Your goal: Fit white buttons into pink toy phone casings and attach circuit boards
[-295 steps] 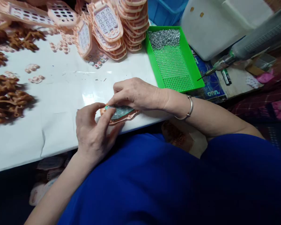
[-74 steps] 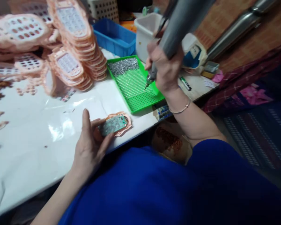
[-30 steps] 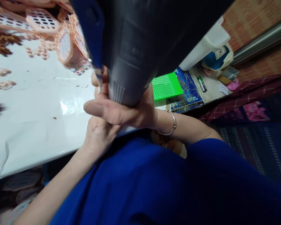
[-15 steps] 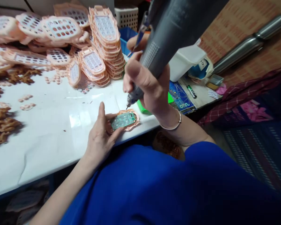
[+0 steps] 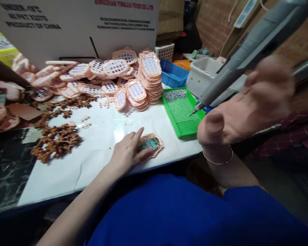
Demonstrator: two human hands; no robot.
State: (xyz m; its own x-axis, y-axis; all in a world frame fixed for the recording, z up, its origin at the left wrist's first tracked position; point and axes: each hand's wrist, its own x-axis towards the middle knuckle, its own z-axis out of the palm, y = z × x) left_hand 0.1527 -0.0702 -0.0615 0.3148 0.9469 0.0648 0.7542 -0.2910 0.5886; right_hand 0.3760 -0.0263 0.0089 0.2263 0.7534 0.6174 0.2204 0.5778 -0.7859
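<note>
My left hand (image 5: pixel 127 150) is closed on a pink plastic shell piece (image 5: pixel 159 150) near the table's front edge, thumb on the near side, fingers on the far side. A green circuit board (image 5: pixel 149 142) lies in the shell, partly covered by my fingers. My right hand (image 5: pixel 246 102), blurred, is round the right side of a grey electric screwdriver (image 5: pixel 228 73); some fingers are hidden. The driver is tilted, its tip over the lower part of a green tray (image 5: pixel 181 118). Small silvery screws (image 5: pixel 176 94) lie at the tray's far end.
Pink shells with holes form a heap (image 5: pixel 79 70) and a tall stack (image 5: pixel 150 73) at the back. Brown pieces (image 5: pixel 58 140) lie at the left. Behind the green tray stand a blue bin (image 5: pixel 173 73) and a white bin (image 5: pixel 201 73). A printed carton (image 5: pixel 77 37) stands behind.
The screwdriver has moved right, away from the shell to above the green tray, with my right hand. My left hand remains at the shell. The view has shifted, showing more of the table.
</note>
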